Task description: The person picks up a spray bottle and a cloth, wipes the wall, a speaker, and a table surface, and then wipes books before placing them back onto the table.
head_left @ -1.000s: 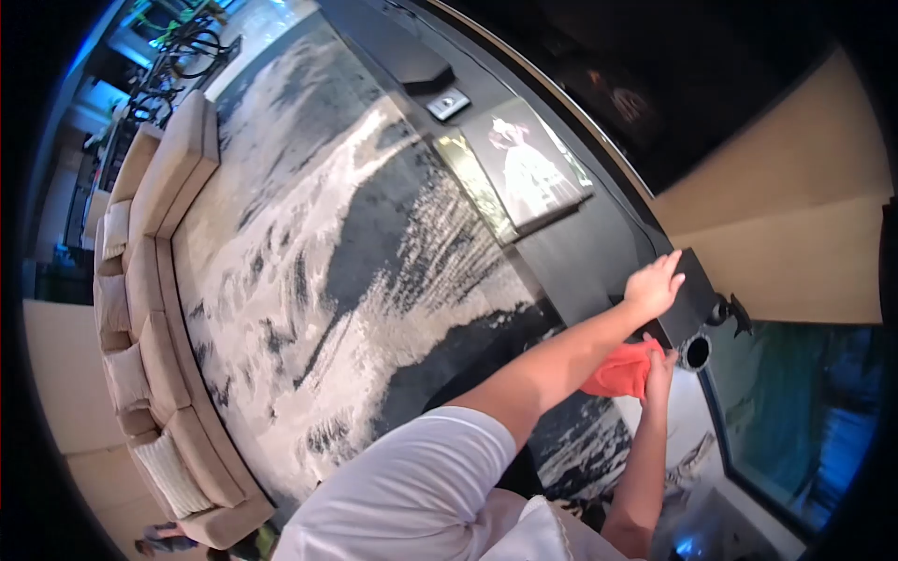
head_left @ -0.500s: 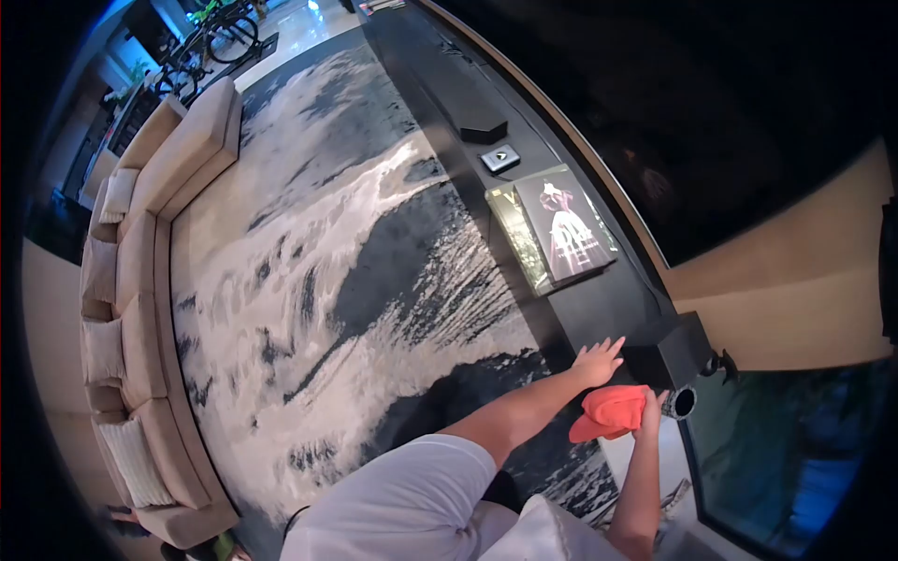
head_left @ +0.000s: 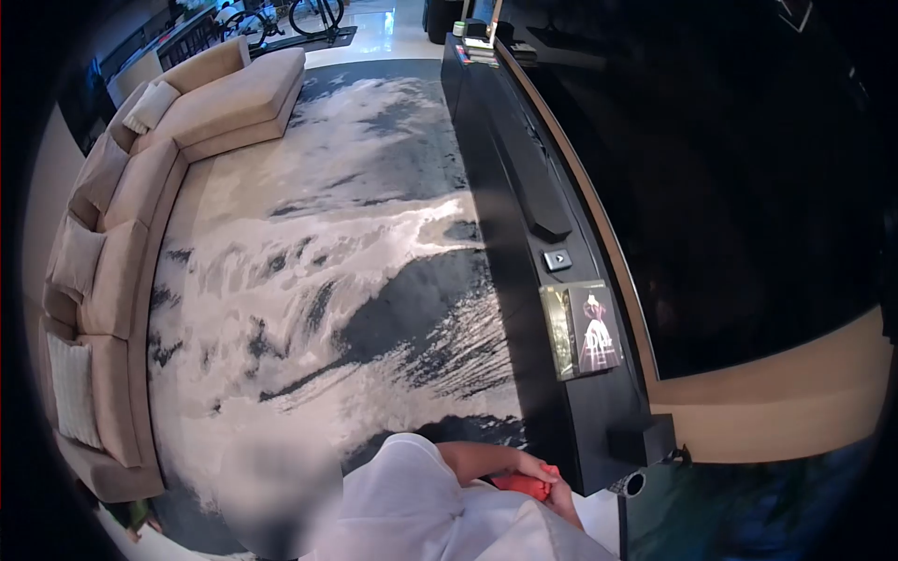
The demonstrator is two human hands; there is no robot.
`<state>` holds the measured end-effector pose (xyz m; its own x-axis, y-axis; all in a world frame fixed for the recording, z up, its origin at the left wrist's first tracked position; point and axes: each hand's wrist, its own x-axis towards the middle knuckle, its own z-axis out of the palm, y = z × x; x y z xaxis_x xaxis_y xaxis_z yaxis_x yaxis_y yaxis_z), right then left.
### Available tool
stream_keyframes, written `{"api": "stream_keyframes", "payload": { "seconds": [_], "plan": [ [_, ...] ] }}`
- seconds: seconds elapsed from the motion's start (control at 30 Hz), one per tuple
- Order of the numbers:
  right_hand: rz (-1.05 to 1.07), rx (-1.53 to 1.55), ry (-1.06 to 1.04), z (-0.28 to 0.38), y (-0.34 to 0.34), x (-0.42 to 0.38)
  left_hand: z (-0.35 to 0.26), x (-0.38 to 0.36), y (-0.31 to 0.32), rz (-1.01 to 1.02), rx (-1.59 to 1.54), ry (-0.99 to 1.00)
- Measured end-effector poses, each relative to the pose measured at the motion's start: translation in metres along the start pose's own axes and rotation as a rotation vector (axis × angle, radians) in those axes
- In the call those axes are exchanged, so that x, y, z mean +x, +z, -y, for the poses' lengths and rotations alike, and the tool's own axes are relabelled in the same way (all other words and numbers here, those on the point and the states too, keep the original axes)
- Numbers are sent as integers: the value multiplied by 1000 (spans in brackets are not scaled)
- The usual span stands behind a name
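Close to my body, at the bottom of the head view, both hands are closed on a bunched orange-red cloth. My left hand grips it from above on the left side. My right hand wraps it from the right, and its fingers are partly hidden. Just beyond the hands is the near end of a long black console. A black box stands on that end, with a dark patterned cylinder beside it.
Further along the console lie two large books, a small silver device and a long black bar. A large dark screen rises on the right. A patterned rug and a beige sofa are on the left.
My left hand has drawn back from the console and now grips the cloth too. My right hand has brought the cloth in towards my body. The view has shifted.
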<state>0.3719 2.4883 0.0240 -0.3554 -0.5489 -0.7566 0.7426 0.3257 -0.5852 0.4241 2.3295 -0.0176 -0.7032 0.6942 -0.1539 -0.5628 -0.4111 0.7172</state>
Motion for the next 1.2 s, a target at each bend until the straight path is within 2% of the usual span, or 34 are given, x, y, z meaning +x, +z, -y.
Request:
{"api": "stream_keyframes", "payload": {
  "seconds": [0.03,0.13,0.23,0.37,0.5,0.6,0.63,0.73,0.8,0.83,0.87,0.9,0.93,1.0,1.07,1.1,1.13,1.17,1.2],
  "plan": [
    [-50,-19,-2,9,14,-5,0,-8,-10,-74,57,-32],
    [-12,48,66,18,3,12,-14,-33,-26,-272,186,-104],
    [-134,-290,109,51,21,-2,-30,-60,-34,-406,171,-137],
    [-242,-545,117,71,27,-14,-37,-104,-35,-516,124,-132],
    [-300,-546,78,68,2,-9,-32,-157,-36,-613,56,-133],
    [-402,-672,128,62,-2,-17,-29,-192,-36,-701,10,-129],
    [-337,-788,151,62,-5,-19,-31,-202,-36,-737,0,-126],
    [-383,-671,540,58,-54,-3,-34,-227,-44,-853,-13,-125],
    [-579,-825,381,79,9,-42,0,-224,-75,-878,-29,-66],
    [-597,-832,347,84,8,-50,-7,-237,-66,-969,53,-4],
    [-584,-812,317,84,-6,-47,12,-239,-81,-997,122,161],
    [-583,-790,288,82,-23,-44,31,-235,-91,-1463,406,-246],
    [-602,-770,276,81,-34,-39,56,-241,-114,-1336,239,-316],
    [-703,-732,310,89,-30,-46,83,-266,-118,-1380,343,-476],
    [-858,-753,255,91,-30,-57,113,-293,-120,-1261,424,-620],
    [-968,-721,189,90,-35,-57,212,-292,-168,-1311,533,-659],
    [-1074,-689,117,89,-40,-57,187,-311,-138,-1385,376,-764],
    [-1067,-666,75,96,-39,-63,117,-319,-71,-1540,249,-643],
    [-1052,-643,28,104,-42,-67,127,-313,-74,-1524,313,-656]
  ]
}}
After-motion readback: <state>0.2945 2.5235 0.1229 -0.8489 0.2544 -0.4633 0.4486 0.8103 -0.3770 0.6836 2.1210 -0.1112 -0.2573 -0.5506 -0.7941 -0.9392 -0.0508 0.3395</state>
